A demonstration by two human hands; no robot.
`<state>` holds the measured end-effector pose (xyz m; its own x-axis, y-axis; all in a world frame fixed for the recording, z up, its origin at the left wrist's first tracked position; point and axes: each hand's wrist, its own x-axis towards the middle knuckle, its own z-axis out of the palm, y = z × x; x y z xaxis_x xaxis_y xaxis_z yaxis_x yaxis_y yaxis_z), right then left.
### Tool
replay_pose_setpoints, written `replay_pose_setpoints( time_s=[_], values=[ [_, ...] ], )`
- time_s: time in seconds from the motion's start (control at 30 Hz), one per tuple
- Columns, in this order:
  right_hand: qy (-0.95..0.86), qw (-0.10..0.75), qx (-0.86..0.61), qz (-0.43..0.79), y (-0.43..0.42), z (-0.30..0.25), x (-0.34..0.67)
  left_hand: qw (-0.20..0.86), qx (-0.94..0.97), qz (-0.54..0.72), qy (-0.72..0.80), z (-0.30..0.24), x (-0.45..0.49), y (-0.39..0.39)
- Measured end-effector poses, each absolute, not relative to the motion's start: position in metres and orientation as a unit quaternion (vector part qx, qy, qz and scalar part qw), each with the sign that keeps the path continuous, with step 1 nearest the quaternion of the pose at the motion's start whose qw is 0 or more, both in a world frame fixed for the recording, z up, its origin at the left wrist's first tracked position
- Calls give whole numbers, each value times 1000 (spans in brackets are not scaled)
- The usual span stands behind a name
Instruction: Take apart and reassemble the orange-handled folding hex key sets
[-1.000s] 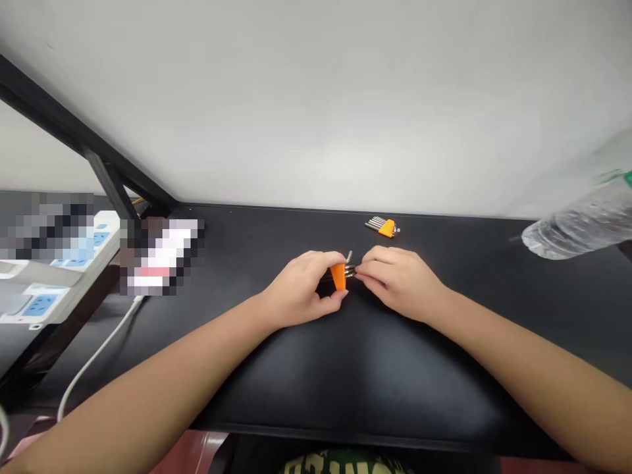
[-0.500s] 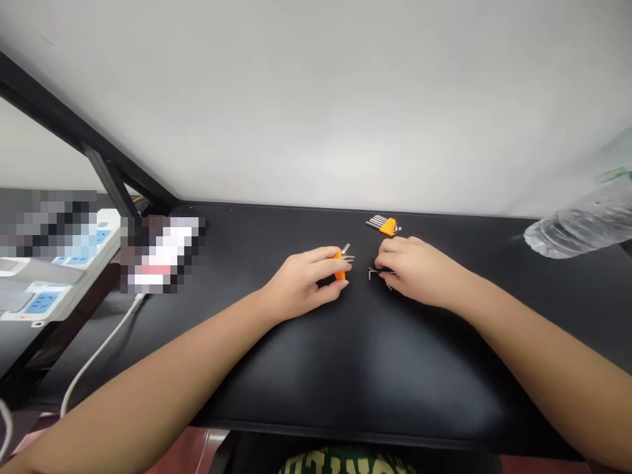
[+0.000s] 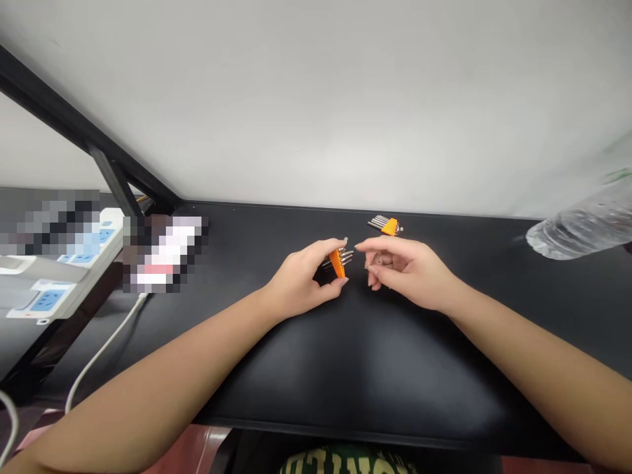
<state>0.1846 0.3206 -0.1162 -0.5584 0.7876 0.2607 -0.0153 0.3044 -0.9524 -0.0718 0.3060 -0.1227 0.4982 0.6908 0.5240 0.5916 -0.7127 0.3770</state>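
Observation:
An orange hex key holder (image 3: 338, 263) with several metal hex keys (image 3: 347, 257) through it is gripped between the thumb and fingers of my left hand (image 3: 310, 275). The bent ends of the keys point right. Across a small gap is my right hand (image 3: 402, 266), palm side turned left. Its index finger reaches out toward the holder, while the thumb rests near the other, curled fingers. Whatever those curled fingers hold is hidden. Behind the hands, a second orange hex key set (image 3: 390, 226) lies on the black table (image 3: 326, 368).
A clear plastic bottle (image 3: 577, 230) lies tilted at the right by the pale wall (image 3: 316, 118). On the left are a blurred-out phone (image 3: 170, 250) with a white cable (image 3: 106, 352), a white power strip (image 3: 64, 289) and a black metal frame (image 3: 111, 178).
My right hand has turned so that its palm side shows, and its index finger has stretched out. The small loose hex keys beneath it no longer show. My left hand has tilted the holder slightly.

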Motion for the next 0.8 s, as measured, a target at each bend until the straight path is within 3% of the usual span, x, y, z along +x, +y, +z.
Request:
replay_pose_setpoints(
  time_s=[0.27, 0.8],
  values=[
    [-657, 420, -308, 545, 309, -121, 169, 61, 871, 328, 360, -122, -69, 305],
    [-770, 442, -272, 371, 308, -122, 170, 40, 882, 303, 359, -124, -69, 303]
  ],
)
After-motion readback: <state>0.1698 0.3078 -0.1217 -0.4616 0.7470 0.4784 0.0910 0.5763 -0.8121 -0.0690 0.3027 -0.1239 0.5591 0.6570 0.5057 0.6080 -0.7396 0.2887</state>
